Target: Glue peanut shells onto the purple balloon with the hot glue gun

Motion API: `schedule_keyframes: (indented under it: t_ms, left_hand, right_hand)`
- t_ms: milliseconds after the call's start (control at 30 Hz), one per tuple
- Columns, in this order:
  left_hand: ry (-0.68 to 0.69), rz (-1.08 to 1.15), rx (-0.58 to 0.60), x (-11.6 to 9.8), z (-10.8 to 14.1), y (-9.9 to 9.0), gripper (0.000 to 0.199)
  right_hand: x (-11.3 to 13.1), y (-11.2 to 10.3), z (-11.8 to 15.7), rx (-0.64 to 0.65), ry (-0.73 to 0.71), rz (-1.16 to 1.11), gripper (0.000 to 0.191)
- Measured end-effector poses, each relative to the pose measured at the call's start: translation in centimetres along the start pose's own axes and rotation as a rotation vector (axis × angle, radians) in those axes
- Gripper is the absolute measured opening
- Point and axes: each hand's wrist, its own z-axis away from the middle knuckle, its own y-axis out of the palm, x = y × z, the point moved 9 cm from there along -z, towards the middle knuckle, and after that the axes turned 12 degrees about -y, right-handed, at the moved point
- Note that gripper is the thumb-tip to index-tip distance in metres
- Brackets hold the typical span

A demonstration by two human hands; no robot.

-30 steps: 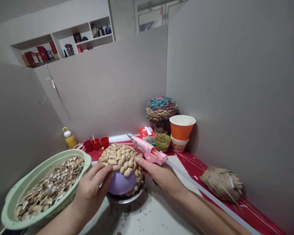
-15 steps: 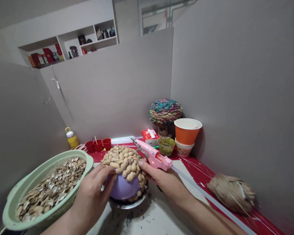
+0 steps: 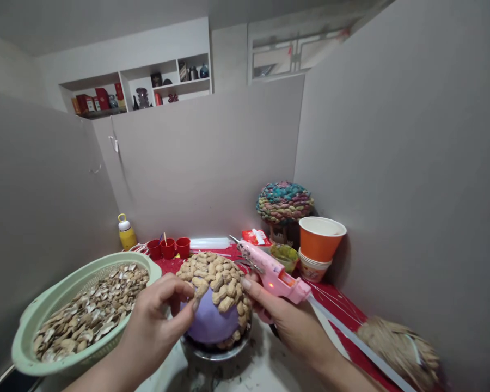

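A purple balloon (image 3: 214, 320), its upper part covered with peanut shells (image 3: 210, 268), rests in a shiny metal bowl (image 3: 220, 354) in front of me. My left hand (image 3: 163, 310) is at its left side, thumb and forefinger closed on a peanut shell (image 3: 201, 287) at the lower edge of the covering. From the right, my right hand (image 3: 277, 310) grips a pink hot glue gun (image 3: 269, 269), nozzle pointing up and left. A long clear glue stick (image 3: 359, 340) trails from its back. The right thumb is close to the shells.
At left stands a green colander (image 3: 22, 337) of loose shell halves. Behind are a yellow bottle (image 3: 127, 235), red cups (image 3: 168, 249), glue sticks (image 3: 210, 243), a colourful tree model (image 3: 285, 204), an orange paper tub (image 3: 320, 242) and a green bowl (image 3: 285, 255). A fibre bundle (image 3: 400, 348) lies right.
The view has shifted, so the scene sits lower and farther right. My left thumb and forefinger have changed position at the shell's edge. The right hand still holds the glue gun.
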Motion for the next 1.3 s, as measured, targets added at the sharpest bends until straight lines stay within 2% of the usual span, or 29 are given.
schedule_keyframes:
  t_ms: [67, 133, 267, 367, 467, 633, 700, 800, 933, 1133, 1300]
  left_hand:
    - [-0.243, 0.241, 0.130, 1.4, -0.1, 1.2, 0.020]
    - [-0.391, 0.432, 0.275, 1.8, 0.2, 3.1, 0.023]
    - [-0.440, 0.600, 0.440, 1.2, 0.3, 6.3, 0.026]
    - [-0.421, 0.626, 0.460, 1.2, 0.4, 7.5, 0.027]
    - [-0.341, 0.625, 0.422, 1.0, 0.5, 7.7, 0.027]
    - [-0.245, 0.553, 0.278, 0.9, 1.2, 6.7, 0.023]
    - [-0.280, 0.603, 0.324, 0.9, 1.4, 6.9, 0.023]
    - [-0.405, 0.825, 0.482, 1.1, 1.9, 7.6, 0.025]
    - [-0.534, 1.042, 0.610, 1.2, 2.5, 8.1, 0.021]
    - [-0.558, 1.100, 0.670, 1.0, 2.8, 8.4, 0.028]
    - [-0.549, 1.102, 0.674, 0.5, 2.9, 7.7, 0.027]
  right_hand:
    - [0.4, 0.9, 0.6, 0.052, 0.006, -0.077, 0.045]
    - [0.7, 1.9, 1.4, 0.138, 0.030, -0.116, 0.045]
    - [2.0, 3.2, 2.1, 0.267, -0.034, -0.095, 0.037]
    - [2.7, 3.4, 1.9, 0.299, -0.091, -0.093, 0.033]
    - [2.6, 3.2, 1.6, 0.291, -0.084, -0.079, 0.036]
    - [1.9, 2.7, 1.6, 0.240, -0.070, 0.065, 0.037]
    - [1.9, 3.0, 1.8, 0.246, -0.060, -0.008, 0.036]
    - [1.7, 3.7, 2.2, 0.280, 0.009, -0.207, 0.036]
    - [2.0, 3.6, 2.4, 0.300, 0.022, -0.213, 0.034]
    - [2.4, 4.0, 2.9, 0.349, -0.017, -0.093, 0.038]
    - [4.7, 4.3, 3.2, 0.333, -0.105, -0.042, 0.037]
